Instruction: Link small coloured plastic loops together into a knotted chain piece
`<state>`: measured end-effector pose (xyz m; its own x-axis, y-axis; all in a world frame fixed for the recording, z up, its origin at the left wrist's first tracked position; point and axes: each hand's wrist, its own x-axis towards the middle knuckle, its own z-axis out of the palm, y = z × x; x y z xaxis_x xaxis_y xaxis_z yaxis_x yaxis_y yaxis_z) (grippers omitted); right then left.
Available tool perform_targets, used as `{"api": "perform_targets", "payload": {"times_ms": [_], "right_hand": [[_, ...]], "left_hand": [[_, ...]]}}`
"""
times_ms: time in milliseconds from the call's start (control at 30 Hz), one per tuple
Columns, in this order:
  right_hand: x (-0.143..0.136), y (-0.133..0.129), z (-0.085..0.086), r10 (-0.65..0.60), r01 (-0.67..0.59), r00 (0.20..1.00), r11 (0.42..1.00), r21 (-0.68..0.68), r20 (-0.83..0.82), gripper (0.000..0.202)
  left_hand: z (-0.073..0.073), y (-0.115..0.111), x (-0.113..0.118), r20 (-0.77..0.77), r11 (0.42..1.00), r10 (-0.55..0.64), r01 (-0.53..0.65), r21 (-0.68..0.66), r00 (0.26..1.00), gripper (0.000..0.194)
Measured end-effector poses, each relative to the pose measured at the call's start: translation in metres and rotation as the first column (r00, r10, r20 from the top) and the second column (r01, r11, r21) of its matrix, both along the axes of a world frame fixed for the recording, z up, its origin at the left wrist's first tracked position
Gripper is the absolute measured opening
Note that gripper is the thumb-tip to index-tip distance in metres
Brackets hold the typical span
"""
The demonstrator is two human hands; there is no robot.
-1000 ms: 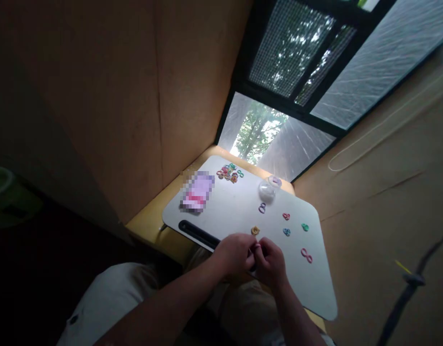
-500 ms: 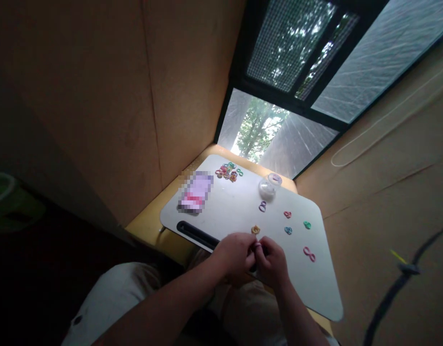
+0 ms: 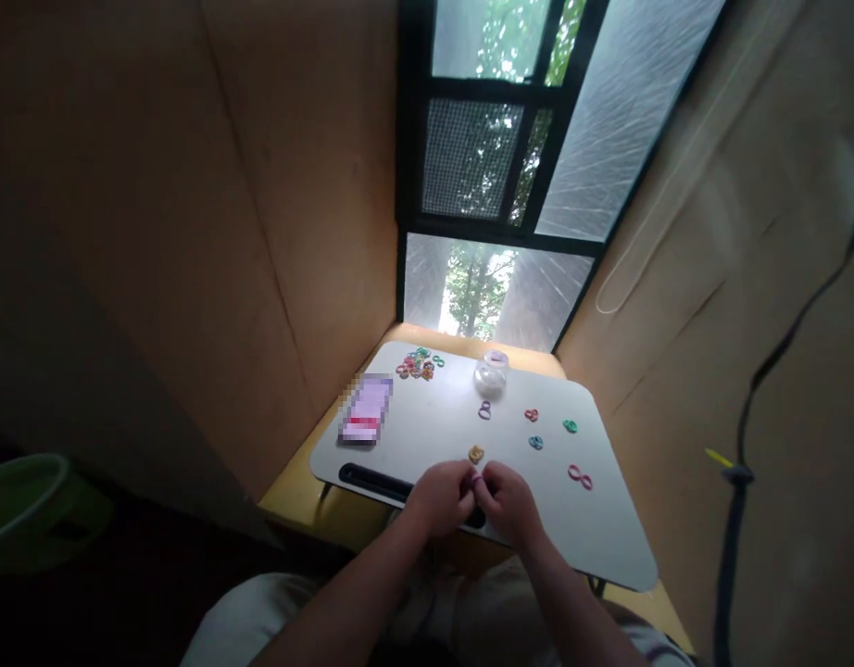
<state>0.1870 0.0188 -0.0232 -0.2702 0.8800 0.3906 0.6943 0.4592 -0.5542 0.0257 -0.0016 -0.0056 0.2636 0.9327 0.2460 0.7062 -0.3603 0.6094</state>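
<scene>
My left hand and my right hand meet at the near edge of the white lap table. Their fingertips pinch a small pink hair tie, which the fingers mostly cover. Just beyond the fingers lies a yellow hair tie. Further right, single ties are spread out: purple, red, blue, green and a pink one twisted into a figure eight. A pile of mixed hair ties sits at the far left.
A clear round container stands at the table's far edge. On the left lies a pixelated pink-purple phone-like object, near a black slot in the tabletop. Wooden walls flank the window. A green basket is at lower left.
My view has tilted up and turned, so the table sits differently in the picture. Both hands stay together at the near edge, still pinching the pink hair tie.
</scene>
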Motion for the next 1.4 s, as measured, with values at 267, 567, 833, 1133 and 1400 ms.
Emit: {"api": "perform_targets", "payload": {"times_ms": [267,567,833,1133,1400], "right_hand": [[-0.0008,0.0019,-0.0022,-0.013,0.013,1.0,1.0,0.012,0.004,0.026],[-0.0002,0.0032,-0.0047,-0.002,0.002,1.0,1.0,0.009,0.017,0.025],[-0.0004,0.0006,0.0029,0.019,-0.02,0.998,1.0,-0.017,-0.056,0.026],[-0.001,0.0025,0.0004,0.005,-0.005,1.0,0.999,0.033,-0.018,0.021],[0.0,0.0026,-0.0047,-0.007,0.008,0.999,1.0,0.023,-0.032,0.027]], "left_hand": [[0.0009,0.0,0.0001,0.024,1.0,0.002,-0.002,0.0,1.0,0.006],[-0.0032,0.0005,-0.0002,0.078,1.0,-0.005,0.005,-0.002,0.997,0.007],[0.005,-0.0014,-0.0005,0.132,0.999,-0.009,0.015,-0.043,0.991,0.009],[0.0015,0.0035,-0.0055,0.36,0.995,-0.057,0.085,-0.061,0.931,0.03],[0.0023,0.0063,-0.0047,0.288,0.998,0.001,0.016,-0.055,0.958,0.021]]}}
